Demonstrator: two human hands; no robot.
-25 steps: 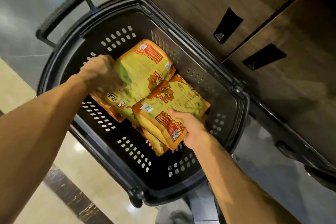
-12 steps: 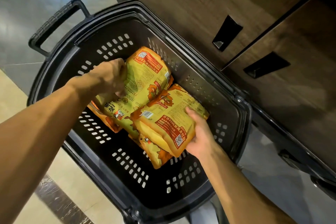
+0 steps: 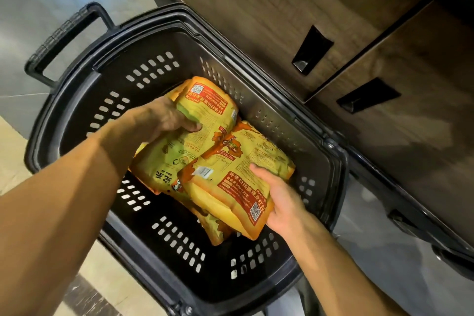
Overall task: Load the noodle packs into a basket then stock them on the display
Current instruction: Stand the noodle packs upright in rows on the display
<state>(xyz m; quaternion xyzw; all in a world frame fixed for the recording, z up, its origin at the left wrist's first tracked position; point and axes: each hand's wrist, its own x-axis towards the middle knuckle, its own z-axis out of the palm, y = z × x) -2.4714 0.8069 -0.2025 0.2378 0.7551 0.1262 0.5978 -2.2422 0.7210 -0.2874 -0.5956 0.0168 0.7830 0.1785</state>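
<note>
Two yellow-orange printed noodle packs, far pack and near pack, lie inside black basket, long axes diagonal, each gripped with curled fingers by left hand and right hand.

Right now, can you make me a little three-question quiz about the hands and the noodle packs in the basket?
1. True or false: the left hand grips the far noodle pack.
2. The near noodle pack is held by: A) the right hand, B) both hands, C) no hand.
3. Fill in: the black basket stands beside a wooden ____ with black handles.

Key:
1. True. Its thumb lies on top of the pack.
2. A. The thumb rests on top of the pack; the fingers are hidden underneath.
3. Cabinet.
</note>
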